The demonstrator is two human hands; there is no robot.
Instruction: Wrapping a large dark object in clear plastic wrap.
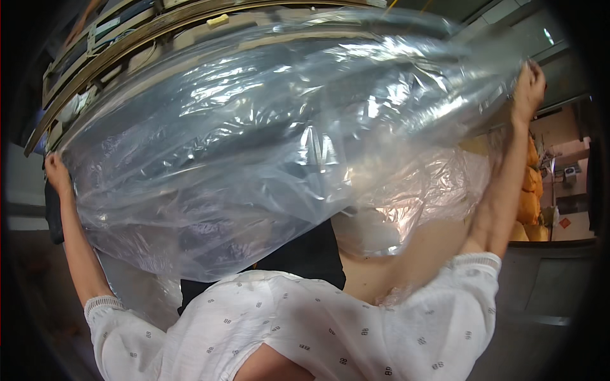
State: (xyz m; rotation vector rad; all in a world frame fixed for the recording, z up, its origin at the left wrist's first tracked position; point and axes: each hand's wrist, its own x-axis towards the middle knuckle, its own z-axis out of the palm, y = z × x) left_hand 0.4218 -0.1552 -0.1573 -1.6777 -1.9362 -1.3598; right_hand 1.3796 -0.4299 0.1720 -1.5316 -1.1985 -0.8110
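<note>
A large clear plastic sheet, creased and shiny, spreads wide in front of me between my two outstretched arms. At the far left my left hand is closed on the sheet's edge. Higher up at the right, my right hand pinches the other end with bent fingers. The near edge of the plastic hangs in a curve close to my body, over my dark trousers. Whether it is a single sheet or a bag with two layers, I cannot tell.
Beyond the sheet runs a wooden-edged rack with a small yellow block on it. More crumpled clear plastic lies below on the right. Orange bundles are stacked past my right forearm.
</note>
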